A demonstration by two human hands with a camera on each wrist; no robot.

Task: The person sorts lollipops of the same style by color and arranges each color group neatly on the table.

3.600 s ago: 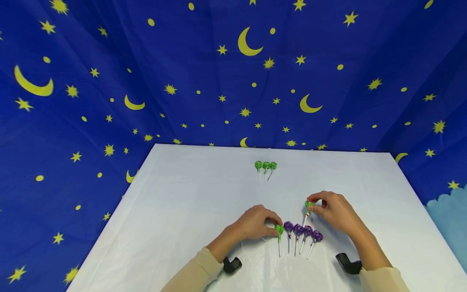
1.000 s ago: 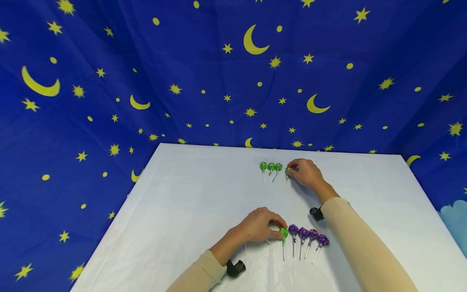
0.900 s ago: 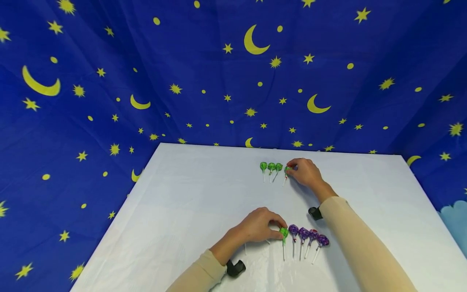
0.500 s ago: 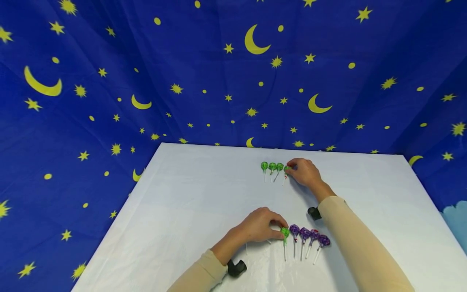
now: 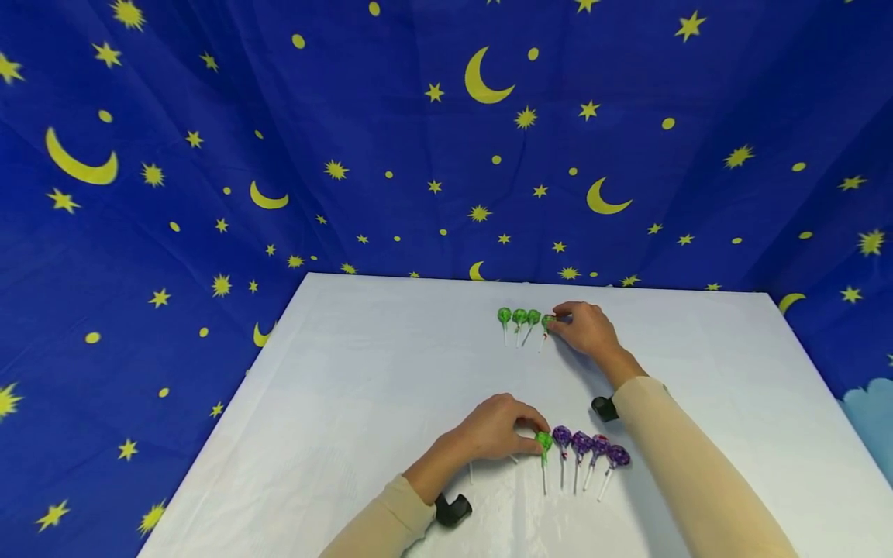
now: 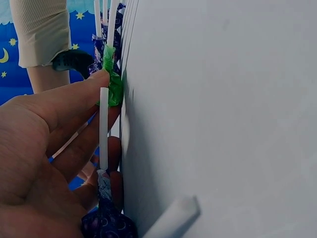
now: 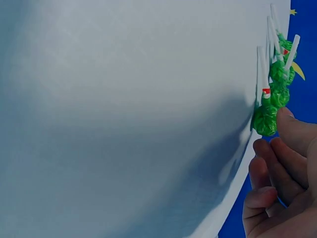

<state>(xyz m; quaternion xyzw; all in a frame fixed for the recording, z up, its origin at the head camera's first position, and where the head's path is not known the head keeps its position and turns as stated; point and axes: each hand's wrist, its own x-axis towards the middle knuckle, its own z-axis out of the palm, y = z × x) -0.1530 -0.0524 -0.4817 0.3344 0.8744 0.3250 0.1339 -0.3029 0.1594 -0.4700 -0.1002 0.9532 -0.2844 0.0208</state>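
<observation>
My left hand (image 5: 498, 430) pinches a green-wrapped lollipop (image 5: 544, 442) between thumb and index finger; its white stick points towards me. Right of it lies a row of several purple lollipops (image 5: 582, 444). Beneath the left palm another purple lollipop (image 6: 109, 223) shows in the left wrist view, its head cut off by the frame. Further back, my right hand (image 5: 584, 329) is at a green lollipop (image 7: 266, 120) lying on the table. Its thumb is close against the wrapper and the other fingers are spread away. Three more green lollipops (image 5: 519, 318) lie left of that one.
The white table (image 5: 391, 349) ends at a blue curtain (image 5: 391, 139) with yellow moons and stars. White sticks (image 5: 470, 471) poke out below the left hand. A black wrist piece (image 5: 453, 511) sits at the left wrist, another (image 5: 605, 408) at the right.
The right hand has carried a green lollipop from beside the purple row to the far green row, set it closer to the others, and now loosened its fingers. The left hand stays put.
</observation>
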